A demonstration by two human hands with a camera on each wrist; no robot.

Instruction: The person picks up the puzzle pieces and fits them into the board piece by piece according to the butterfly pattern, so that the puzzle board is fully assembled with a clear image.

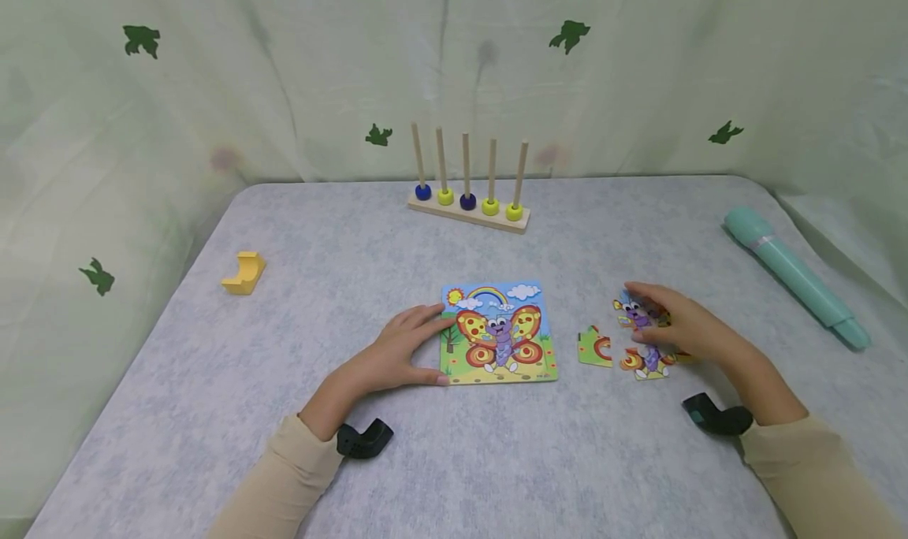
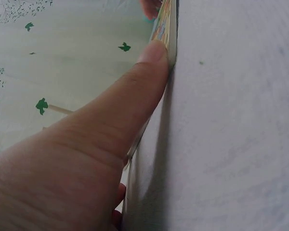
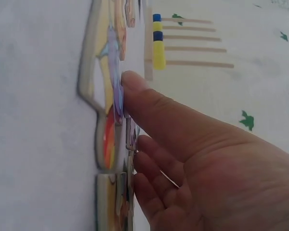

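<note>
A square butterfly picture board (image 1: 499, 334) lies flat on the table. My left hand (image 1: 393, 352) rests at its left side, fingers fairly straight, with fingertips and thumb touching its edge. In the left wrist view, the thumb (image 2: 139, 82) meets the board's side. To the right, my right hand (image 1: 684, 322) bends over loose jigsaw pieces. Its thumb and index finger pinch the piece with the purple butterfly face (image 1: 636, 312) across opposite edges. Just below lies the piece with the butterfly's feet (image 1: 650, 362); a green corner piece (image 1: 594, 347) is to the left. The palm hides other pieces.
A wooden peg stand (image 1: 468, 212) with blue and yellow beads stands at the back. A yellow curved block (image 1: 245, 273) sits at the far left. Along the right side lies a long teal tube-shaped object (image 1: 798, 279). A pale curtain hangs behind the table.
</note>
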